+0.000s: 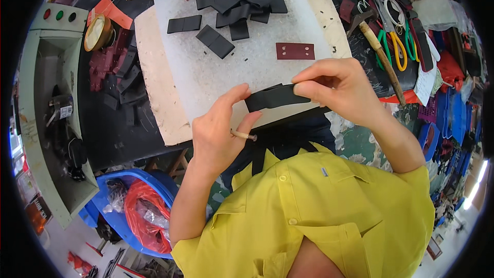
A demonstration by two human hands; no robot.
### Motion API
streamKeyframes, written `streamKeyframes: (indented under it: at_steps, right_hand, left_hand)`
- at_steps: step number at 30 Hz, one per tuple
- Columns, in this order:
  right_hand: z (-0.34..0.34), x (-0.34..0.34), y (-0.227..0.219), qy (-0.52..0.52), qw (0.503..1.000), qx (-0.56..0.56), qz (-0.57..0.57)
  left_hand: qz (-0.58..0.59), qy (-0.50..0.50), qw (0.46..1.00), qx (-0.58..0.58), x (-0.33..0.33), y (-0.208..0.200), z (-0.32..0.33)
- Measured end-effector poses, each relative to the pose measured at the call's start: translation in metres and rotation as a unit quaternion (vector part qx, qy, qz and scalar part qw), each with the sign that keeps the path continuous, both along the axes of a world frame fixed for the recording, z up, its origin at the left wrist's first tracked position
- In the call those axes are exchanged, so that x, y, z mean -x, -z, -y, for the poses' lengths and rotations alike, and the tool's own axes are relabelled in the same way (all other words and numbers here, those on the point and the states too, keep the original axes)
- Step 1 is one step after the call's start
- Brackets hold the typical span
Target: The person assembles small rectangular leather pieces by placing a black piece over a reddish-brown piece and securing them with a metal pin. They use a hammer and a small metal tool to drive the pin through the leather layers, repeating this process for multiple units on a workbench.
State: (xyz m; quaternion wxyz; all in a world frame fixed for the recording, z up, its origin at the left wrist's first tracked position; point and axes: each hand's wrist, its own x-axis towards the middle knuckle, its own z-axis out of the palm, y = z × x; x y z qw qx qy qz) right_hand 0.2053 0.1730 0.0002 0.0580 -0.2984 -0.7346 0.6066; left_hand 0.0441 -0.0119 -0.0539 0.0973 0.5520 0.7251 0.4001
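A black folded strip (278, 98) is held level between my hands over the near edge of a whitish sheet (206, 80). At its left end, the thumb and forefinger of my left hand (216, 136) grip it by its edges. A thin stick-like tool (243, 135) with a pale shaft is also tucked in that hand, its end poking out below the thumb. My right hand (342, 87) pinches the strip's right end between thumb and fingers. Beyond it lies a maroon rectangular piece (295, 51) with several small marks near its ends. Left of that sits a black banded piece (215, 41).
A pile of black strips (242, 2) covers the sheet's far part. Maroon pieces (105, 62) and black pieces (126, 85) lie left, beside a round container (99, 33). At right are a hammer (381, 51) and scissors (398, 49). A blue tub (110, 175) stands below left.
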Motion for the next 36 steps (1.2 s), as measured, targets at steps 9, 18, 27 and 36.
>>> streamKeyframes:
  at_steps: [9, 18, 27, 36]
  right_hand:
    - [0.003, 0.028, 0.023, -0.077, 0.995, -0.033, 0.058]
    - [0.006, 0.030, 0.027, -0.089, 0.989, -0.110, 0.044]
    - [-0.003, 0.014, 0.021, -0.098, 0.950, -0.283, -0.089]
    - [0.017, 0.003, 0.040, -0.106, 0.956, -0.248, -0.116]
  left_hand:
    - [-0.014, -0.005, 1.000, -0.026, 0.003, 0.005, 0.003]
    - [-0.002, 0.011, 1.000, -0.024, 0.004, 0.000, 0.003]
    - [-0.042, 0.021, 0.999, 0.023, 0.000, -0.007, 0.003]
    - [-0.008, 0.026, 0.999, -0.018, 0.005, 0.003, 0.002]
